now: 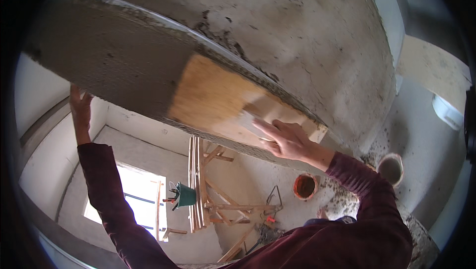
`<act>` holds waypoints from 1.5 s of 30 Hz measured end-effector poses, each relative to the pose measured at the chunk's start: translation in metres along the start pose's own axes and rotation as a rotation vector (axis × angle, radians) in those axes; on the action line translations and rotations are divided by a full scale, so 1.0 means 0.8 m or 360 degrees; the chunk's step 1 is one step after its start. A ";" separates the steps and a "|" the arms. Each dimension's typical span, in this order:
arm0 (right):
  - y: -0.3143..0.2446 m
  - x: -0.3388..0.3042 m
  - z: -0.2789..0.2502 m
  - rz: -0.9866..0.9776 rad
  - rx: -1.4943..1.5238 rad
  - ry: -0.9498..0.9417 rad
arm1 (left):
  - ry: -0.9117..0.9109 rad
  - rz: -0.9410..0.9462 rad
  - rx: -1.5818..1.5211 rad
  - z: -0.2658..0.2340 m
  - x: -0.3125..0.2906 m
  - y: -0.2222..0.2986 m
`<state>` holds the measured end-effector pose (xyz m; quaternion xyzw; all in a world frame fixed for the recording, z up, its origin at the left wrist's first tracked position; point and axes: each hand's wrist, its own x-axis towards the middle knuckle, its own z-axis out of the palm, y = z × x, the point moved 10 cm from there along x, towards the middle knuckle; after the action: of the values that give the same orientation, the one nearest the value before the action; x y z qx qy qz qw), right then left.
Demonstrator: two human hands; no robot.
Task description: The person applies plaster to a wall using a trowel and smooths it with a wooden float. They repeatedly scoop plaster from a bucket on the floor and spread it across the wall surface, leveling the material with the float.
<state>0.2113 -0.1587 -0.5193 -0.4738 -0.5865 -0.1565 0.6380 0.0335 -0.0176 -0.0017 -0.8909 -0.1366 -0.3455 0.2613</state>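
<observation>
My right hand (287, 139) is closed round the pale handle of a long wooden plastering float (210, 93). The float's light-brown board lies against a strip of wet grey plaster (124, 63), near its right end. My left hand (81, 108) is raised to the lower edge of that strip at the far left, its fingers touching the edge and its thumb apart. Some of its fingertips are hidden at the edge. A straight, pale edge strip (191, 32) runs along the plaster's upper side.
Rough grey plaster (317, 36) spreads above the strip. Below stand a wooden trestle (223, 207), a green bucket (186, 195) with tools in it, an orange-rimmed bucket (305, 186) and another round bucket (390, 169). A bright window (136, 194) is at lower left.
</observation>
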 end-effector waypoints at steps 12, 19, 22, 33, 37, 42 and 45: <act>-0.054 0.118 -0.003 0.0036 0.0085 -0.0088 | 0.0008 -0.0109 -0.0117 -0.014 -0.003 -0.022; 0.055 -0.199 0.002 0.0176 -0.0003 -0.0102 | 0.0096 -0.0225 -0.0454 0.010 -0.008 -0.013; 0.023 -0.159 -0.035 0.0086 0.0011 -0.0119 | 0.0240 -0.0078 -0.0488 0.003 -0.006 0.002; -0.190 0.323 -0.053 -0.0383 -0.0018 0.0194 | 0.0271 -0.0054 -0.0441 0.007 0.001 0.006; -0.158 0.291 -0.028 -0.0146 -0.0131 0.0020 | 0.0256 -0.0018 -0.0387 0.009 -0.008 0.005; -0.043 0.060 -0.001 -0.0040 -0.0138 0.0105 | 0.0253 0.0038 -0.0337 0.005 -0.007 0.010; 0.035 -0.123 -0.003 0.0263 -0.0072 0.0125 | 0.0307 0.0024 -0.0443 0.026 -0.017 0.001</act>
<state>0.2080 -0.1817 -0.6193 -0.5285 -0.5163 -0.1349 0.6603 0.0352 -0.0076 -0.0245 -0.8821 -0.0550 -0.4431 0.1500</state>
